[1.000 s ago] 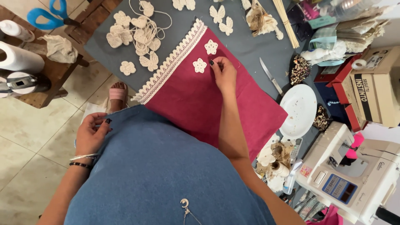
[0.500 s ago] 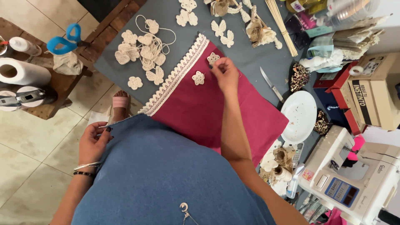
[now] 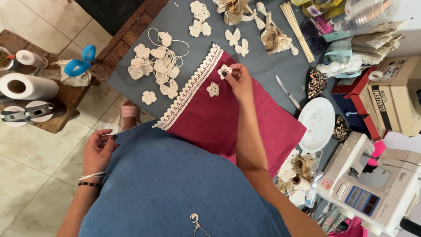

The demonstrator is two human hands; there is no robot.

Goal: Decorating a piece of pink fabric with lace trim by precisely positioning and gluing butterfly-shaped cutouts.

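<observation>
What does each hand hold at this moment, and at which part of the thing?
The right hand pinches a small cream crochet flower by its right edge, over the red cloth. The left hand holds nothing; it rests against the blue garment.

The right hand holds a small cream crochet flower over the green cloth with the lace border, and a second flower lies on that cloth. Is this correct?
Not quite: the cloth is dark red, not green, as the head view shows. The rest stands: the right hand holds a small cream crochet flower over it, beside its lace border, and a second flower lies on it.
</observation>
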